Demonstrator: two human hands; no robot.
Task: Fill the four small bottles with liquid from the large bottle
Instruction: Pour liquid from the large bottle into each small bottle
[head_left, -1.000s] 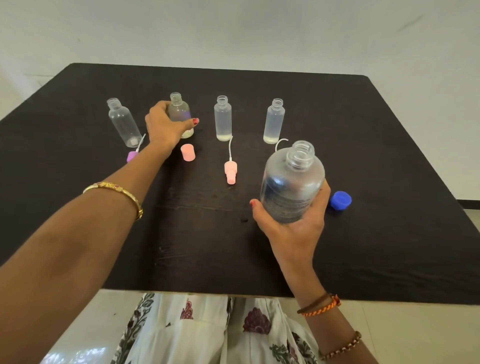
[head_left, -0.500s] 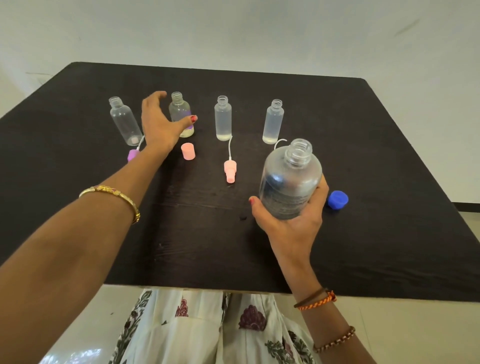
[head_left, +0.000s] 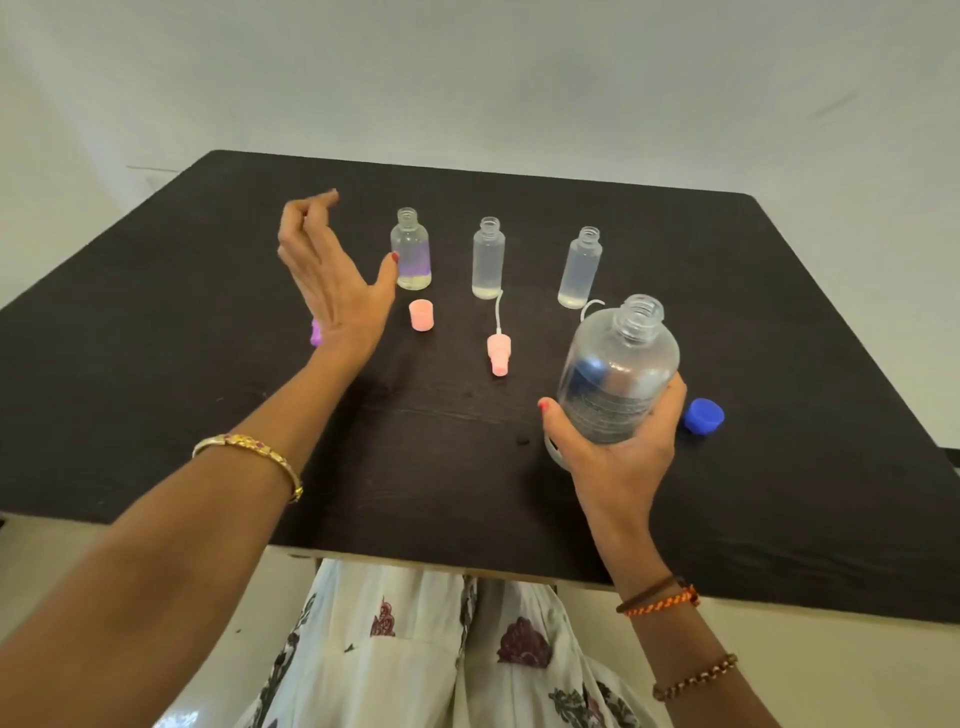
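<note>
Fingers (head_left: 670, 415) grip large bottle (head_left: 618, 374) upright, mouth tilted away

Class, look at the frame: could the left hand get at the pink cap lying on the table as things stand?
Probably yes. The left hand is open and empty, the pink cap lies just beside its thumb, and nothing stands between them.

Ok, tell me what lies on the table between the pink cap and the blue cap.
In the head view, between the pink cap and the blue cap lie the pink spray pump and the large bottle, held by the right hand.
</note>
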